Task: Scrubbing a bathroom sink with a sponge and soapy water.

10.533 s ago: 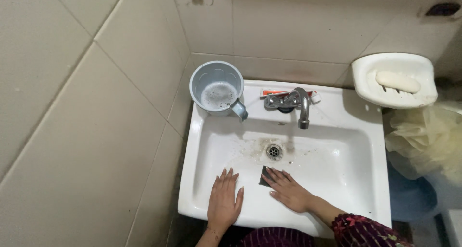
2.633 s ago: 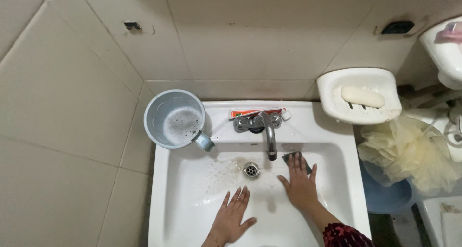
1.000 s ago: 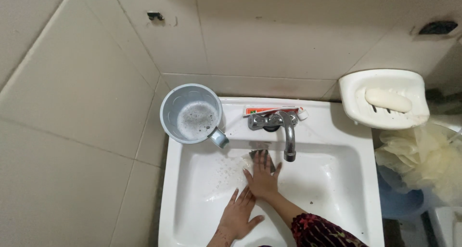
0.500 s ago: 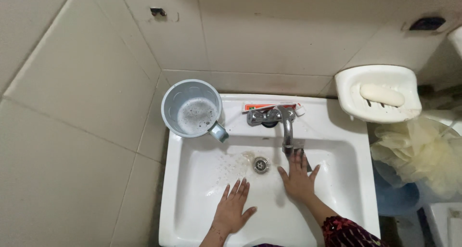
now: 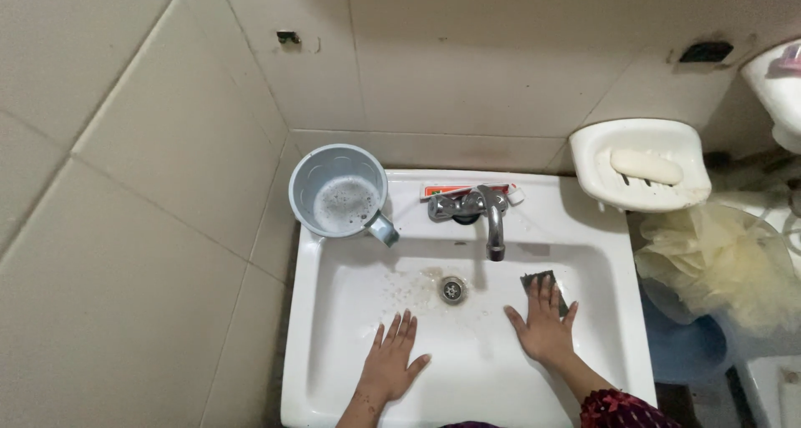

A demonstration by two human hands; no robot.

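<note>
Two bare hands lie in the white sink [image 5: 334, 253], well apart, with the drain [image 5: 451, 289] as landmark. The right hand [image 5: 546, 324], right of the drain, presses flat with spread fingers on a dark scrub pad [image 5: 541, 280], pinning it to the basin wall, a hold suited to rubbing. The left hand [image 5: 392, 360], nearer than the drain, rests open and empty on the basin floor, seemingly as a brace.

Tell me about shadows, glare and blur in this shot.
Head view: soft, even light; the tap casts a faint shadow into the white sink; no harsh glare; both hands, left hand and right hand on the dark scrub pad, look sharp; wall lines bend slightly toward the edges.
</note>
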